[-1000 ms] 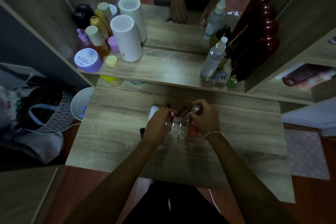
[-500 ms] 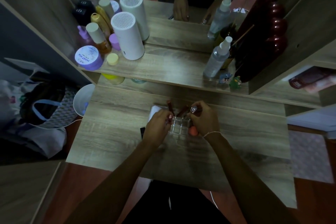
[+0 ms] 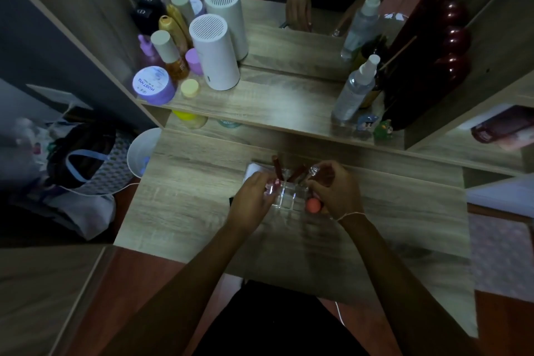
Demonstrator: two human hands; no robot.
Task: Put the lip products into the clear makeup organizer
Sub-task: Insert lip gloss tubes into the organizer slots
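1. Head view, desk: I see a wooden desk [image 3: 179, 199] with a raised shelf [image 3: 274, 101] along its far edge; both hands work near the middle of the desk, toward that far edge.
2. Head view, organizer: the clear organizer [image 3: 291, 196] sits on the desk between the hands, and two dark red lip tubes [image 3: 278, 167] stand tilted in its far compartments.
3. Head view, left hand: my left hand [image 3: 251, 205] pinches a small pink-capped lip product [image 3: 274, 183] at the organizer's left edge, fingers pressed together around it.
4. Head view, right hand: my right hand [image 3: 336, 193] closes on a silver-capped lip product [image 3: 314, 170] at the organizer's far right corner; I cannot tell whether it is inside a compartment.
5. Head view, loose item: an orange round item [image 3: 313, 206] lies just beside the organizer's right edge, touching the right hand.
6. Head view, shelf: a white cylinder [image 3: 215, 52] and a purple jar [image 3: 153, 84] stand at the shelf's left end, a spray bottle [image 3: 355, 87] toward its right.
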